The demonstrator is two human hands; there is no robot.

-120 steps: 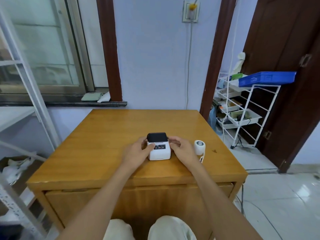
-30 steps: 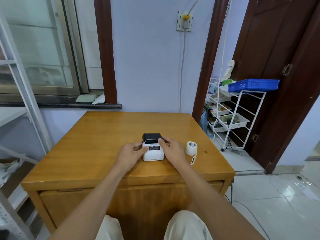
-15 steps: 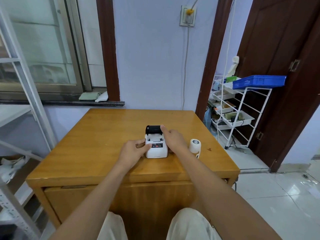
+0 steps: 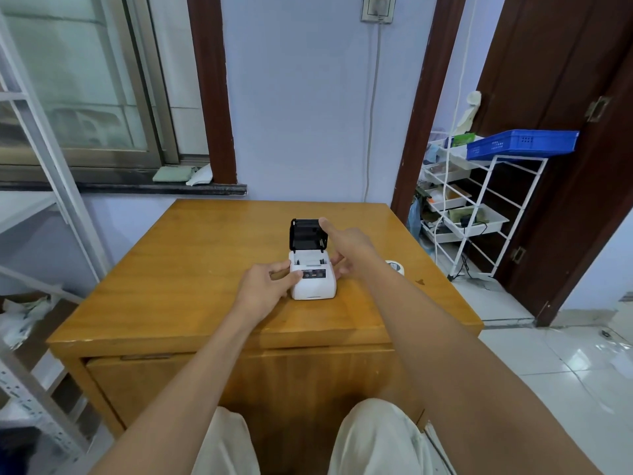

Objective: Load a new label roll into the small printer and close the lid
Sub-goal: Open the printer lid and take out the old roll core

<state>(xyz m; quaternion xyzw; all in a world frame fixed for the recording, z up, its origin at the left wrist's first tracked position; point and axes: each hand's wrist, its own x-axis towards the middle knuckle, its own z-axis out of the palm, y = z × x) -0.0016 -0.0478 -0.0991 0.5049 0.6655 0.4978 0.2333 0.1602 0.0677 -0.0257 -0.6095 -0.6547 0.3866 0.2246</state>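
Observation:
A small white printer (image 4: 313,284) sits near the middle of the wooden table (image 4: 191,269). Its black lid (image 4: 306,234) stands open and upright, showing the empty paper bay. My left hand (image 4: 265,286) grips the printer's left side, thumb on the front. My right hand (image 4: 346,246) rests along the printer's right side, with its forefinger touching the lid's upper right corner. The white label roll (image 4: 397,267) lies on the table to the right, mostly hidden behind my right forearm.
A white wire rack (image 4: 479,207) with trays and a blue basket (image 4: 520,144) stands right of the table by a dark door. A metal shelf frame (image 4: 41,173) is at the left. A cable (image 4: 373,108) hangs down the wall behind the table.
The printer's lid has swung from shut to fully open and upright. My right forefinger followed it up and back. My left hand has stayed on the printer's left side.

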